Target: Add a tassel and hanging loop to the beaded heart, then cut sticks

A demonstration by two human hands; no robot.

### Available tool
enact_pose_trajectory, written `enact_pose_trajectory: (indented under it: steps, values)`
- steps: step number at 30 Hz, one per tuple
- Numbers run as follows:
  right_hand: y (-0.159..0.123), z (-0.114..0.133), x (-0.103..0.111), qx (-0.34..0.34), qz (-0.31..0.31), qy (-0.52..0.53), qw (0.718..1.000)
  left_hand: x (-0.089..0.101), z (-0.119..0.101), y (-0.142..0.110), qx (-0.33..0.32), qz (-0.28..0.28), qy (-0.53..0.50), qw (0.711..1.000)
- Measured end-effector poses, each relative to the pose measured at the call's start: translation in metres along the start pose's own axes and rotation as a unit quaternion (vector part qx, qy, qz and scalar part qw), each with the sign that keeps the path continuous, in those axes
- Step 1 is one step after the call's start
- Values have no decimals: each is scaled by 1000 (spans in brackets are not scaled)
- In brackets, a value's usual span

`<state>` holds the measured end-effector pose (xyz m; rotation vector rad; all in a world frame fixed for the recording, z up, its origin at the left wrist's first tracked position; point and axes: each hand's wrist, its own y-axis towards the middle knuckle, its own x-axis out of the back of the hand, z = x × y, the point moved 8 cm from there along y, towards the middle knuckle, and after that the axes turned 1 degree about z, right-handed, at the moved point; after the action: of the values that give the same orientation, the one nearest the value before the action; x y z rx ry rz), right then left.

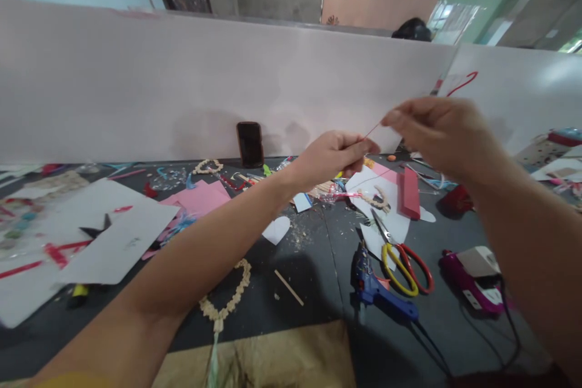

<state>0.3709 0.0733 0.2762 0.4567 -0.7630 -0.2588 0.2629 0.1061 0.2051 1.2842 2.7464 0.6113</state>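
Observation:
A thin thread point(373, 129) is stretched above the table between my two hands. My left hand point(341, 156) pinches it at the lower end, its fingers closed and pointing right. Higher and to the right, my right hand point(439, 133) is closed on the other end between thumb and forefinger. Under the hands lie white paper pieces point(398, 227) and a small curved beige piece point(379, 201). Nearer to me, a heart-shaped beige loop point(245, 279) with a pale tassel is partly covered by my left forearm.
Scissors point(402, 264) and a blue glue gun point(382, 297) lie at right, near a magenta power strip point(473, 282) with a cord. A phone point(250, 143) leans on the white partition point(204, 73). Paper sheets point(122, 236) cover the left. Brown paper point(273, 361) lies in front.

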Motion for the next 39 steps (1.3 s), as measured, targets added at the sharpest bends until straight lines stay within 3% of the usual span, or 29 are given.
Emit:
enact_pose_trajectory:
  steps: [4, 9, 12, 16, 21, 23, 25, 26, 28, 29, 31, 32, 35, 37, 39]
  values:
    - [-6, -18, 48, -63, -107, -102, 987, 39, 22, -24, 55, -14, -3, 998]
    - [-14, -64, 87, -140, -204, -32, 968, 84, 63, -49, 97, -69, 16, 993]
    - [-13, -85, 92, -181, -213, 77, 957, 98, 85, -62, 142, -96, 37, 985]
    - [-11, -100, 99, -211, -226, 140, 941, 117, 101, -80, 171, -129, 62, 975]
    - [-4, -120, 81, -261, -165, 236, 921, 140, 108, -95, 180, -207, 118, 954]
    - [-2, -114, 62, -260, -127, 276, 917, 134, 99, -94, 171, -245, 141, 944]
    - [0, -99, 35, -250, -81, 316, 912, 107, 82, -85, 162, -246, 151, 944]
    - [0, -88, 19, -244, -56, 335, 908, 86, 72, -77, 157, -217, 148, 952]
    - [-1, -63, -14, -234, -14, 367, 900, 25, 49, -55, 122, -80, 89, 985]
    - [-2, -51, -29, -226, 1, 381, 897, 3, 36, -45, 98, -66, 38, 992]
    - [-3, -26, -52, -197, 30, 412, 889, -20, 17, -29, 48, -90, -39, 994]
    - [-2, -18, -58, -185, 32, 423, 887, -24, 14, -24, 37, -113, -73, 990]
    - [2, -11, -58, -165, 24, 446, 879, -29, 26, -22, 80, -52, -168, 981]
    - [6, -21, -47, -165, 14, 442, 881, -15, 36, -37, 106, -22, -191, 976]
    - [9, -43, -29, -173, -42, 400, 899, 7, 42, -59, 121, -22, -188, 974]
